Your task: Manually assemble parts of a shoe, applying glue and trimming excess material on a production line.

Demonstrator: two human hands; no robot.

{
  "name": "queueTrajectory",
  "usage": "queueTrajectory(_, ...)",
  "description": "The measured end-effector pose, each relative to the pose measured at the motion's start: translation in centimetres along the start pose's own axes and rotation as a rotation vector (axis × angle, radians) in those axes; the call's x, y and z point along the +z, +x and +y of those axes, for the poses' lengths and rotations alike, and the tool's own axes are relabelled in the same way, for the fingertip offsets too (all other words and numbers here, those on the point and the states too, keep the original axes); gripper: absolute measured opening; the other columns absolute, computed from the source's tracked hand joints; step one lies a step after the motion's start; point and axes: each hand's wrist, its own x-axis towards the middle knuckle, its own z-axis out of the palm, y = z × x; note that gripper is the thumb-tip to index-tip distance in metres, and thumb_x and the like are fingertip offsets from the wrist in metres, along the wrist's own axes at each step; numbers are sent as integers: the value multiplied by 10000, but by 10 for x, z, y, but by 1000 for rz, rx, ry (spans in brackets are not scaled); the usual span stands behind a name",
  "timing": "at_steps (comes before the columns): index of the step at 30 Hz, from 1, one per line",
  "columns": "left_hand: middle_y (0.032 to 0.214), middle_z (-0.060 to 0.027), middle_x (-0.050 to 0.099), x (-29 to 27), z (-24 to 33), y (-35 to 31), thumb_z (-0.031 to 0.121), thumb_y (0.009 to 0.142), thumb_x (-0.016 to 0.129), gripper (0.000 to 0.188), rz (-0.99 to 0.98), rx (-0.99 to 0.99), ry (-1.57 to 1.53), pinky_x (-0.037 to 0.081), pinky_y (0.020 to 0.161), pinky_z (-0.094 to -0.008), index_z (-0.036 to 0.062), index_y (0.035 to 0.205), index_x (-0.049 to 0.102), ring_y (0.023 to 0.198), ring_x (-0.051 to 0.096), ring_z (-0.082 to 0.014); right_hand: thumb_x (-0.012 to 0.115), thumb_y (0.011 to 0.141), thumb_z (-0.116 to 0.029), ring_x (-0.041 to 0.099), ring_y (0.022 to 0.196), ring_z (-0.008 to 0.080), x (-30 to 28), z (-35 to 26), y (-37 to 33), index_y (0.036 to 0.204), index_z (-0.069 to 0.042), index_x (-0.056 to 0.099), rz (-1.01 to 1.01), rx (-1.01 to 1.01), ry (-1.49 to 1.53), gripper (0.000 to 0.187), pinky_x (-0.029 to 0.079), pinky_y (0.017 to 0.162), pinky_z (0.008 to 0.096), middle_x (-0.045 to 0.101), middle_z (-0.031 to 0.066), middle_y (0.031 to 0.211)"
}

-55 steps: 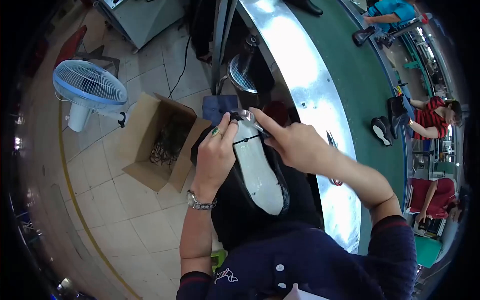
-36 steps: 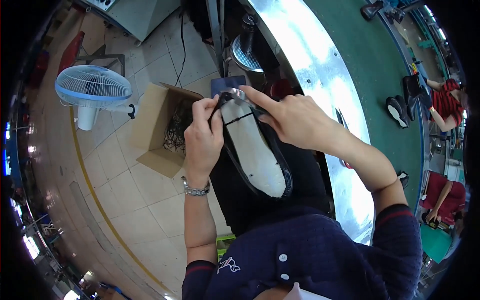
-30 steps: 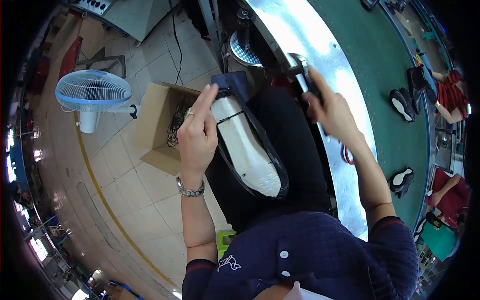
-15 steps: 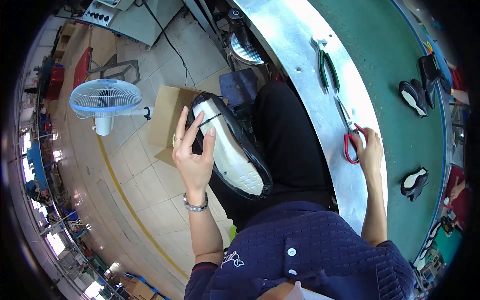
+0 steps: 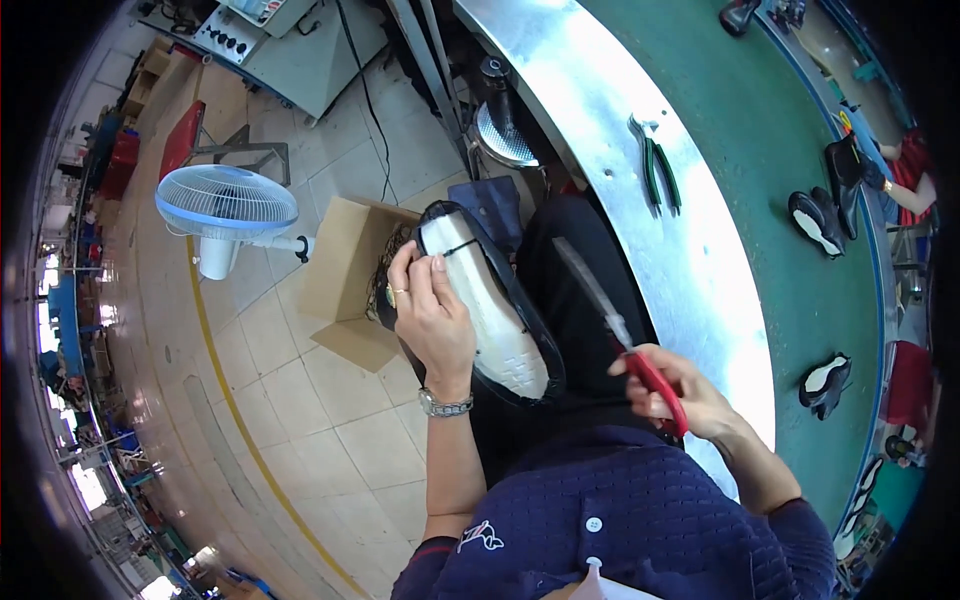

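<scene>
The left hand [image 5: 432, 312] is partly closed, its fingers bent over the edge of a black shoe with a long, off-white underside [image 5: 490, 315], thumb and fingertips close together at the left side near the toe. The shoe lies on the person's lap in black trousers [image 5: 580, 265], bottom up and slanted, its toe pointing away from the body. A thin black cord [image 5: 461, 245] crosses the underside near the toe.

The right hand [image 5: 672, 392] is closed around the red handles of a pair of scissors with long silver blades [image 5: 592, 287]. The blades point up and away from the body, apart from the shoe; they are blurred, and I cannot tell how far they are parted.

To the right, on the curved, shiny metal surface [image 5: 700, 285], lies a pair of pliers with dark green handles [image 5: 655, 170]. Beyond it runs a green belt [image 5: 740, 150] with more black-and-white shoes [image 5: 818, 220] on it. On the floor to the left, an open brown cardboard box [image 5: 345, 265] holds dark tangled strands, with a white-and-blue electric fan [image 5: 228, 205] beside it
</scene>
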Motion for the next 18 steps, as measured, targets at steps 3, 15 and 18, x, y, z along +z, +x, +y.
queueTrajectory(3,1048,-114,602,-3,1,-1,126,956,562,161,-30,-43,-49,492,746,-363,-17,916,624,885,596,-274,659,913,-341,436,696,41,29,-24,29,1198,-39,507,-189,-21,-135,443,378,643,202,479,-44,827)
queueTrajectory(15,1042,-114,580,0,-6,1,77,943,562,120,-21,70,-94,512,635,-341,-1,868,611,800,609,-247,407,963,-598,464,407,98,62,-25,87,864,-18,585,14,189,-193,615,396,406,246,429,8,498)
queueTrajectory(18,925,-101,616,1,-16,2,104,960,550,140,140,158,-116,496,661,-367,-7,904,614,759,592,-251,406,976,-566,505,415,115,78,-17,83,729,-19,529,160,24,-466,612,426,387,252,467,25,509)
